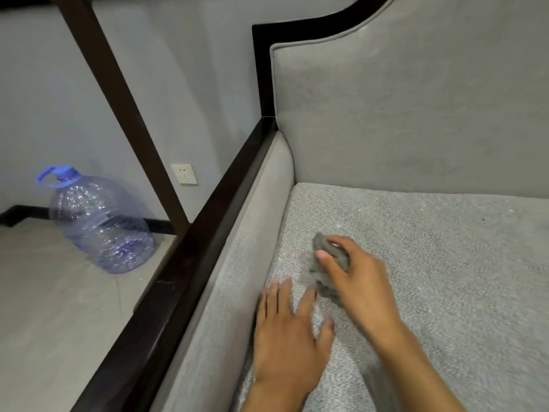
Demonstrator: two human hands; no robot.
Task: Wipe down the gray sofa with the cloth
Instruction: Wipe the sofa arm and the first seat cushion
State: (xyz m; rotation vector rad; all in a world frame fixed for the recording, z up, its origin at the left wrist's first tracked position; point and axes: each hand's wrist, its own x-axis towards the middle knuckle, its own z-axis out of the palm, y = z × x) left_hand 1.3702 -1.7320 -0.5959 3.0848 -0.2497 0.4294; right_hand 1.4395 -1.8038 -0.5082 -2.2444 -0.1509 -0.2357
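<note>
Head view: right hand grips the bunched gray cloth against the seat cushion of the gray sofa, near the armrest corner, for wiping pressure. Left hand rests flat, fingers straight, likely bracing the body.

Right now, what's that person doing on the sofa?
A person is wiping the gray sofa. The right hand grips a bunched gray cloth against the seat near the armrest, and the left hand rests flat beside it. A big blue-capped bottle sits on the floor past the armrest.
</note>
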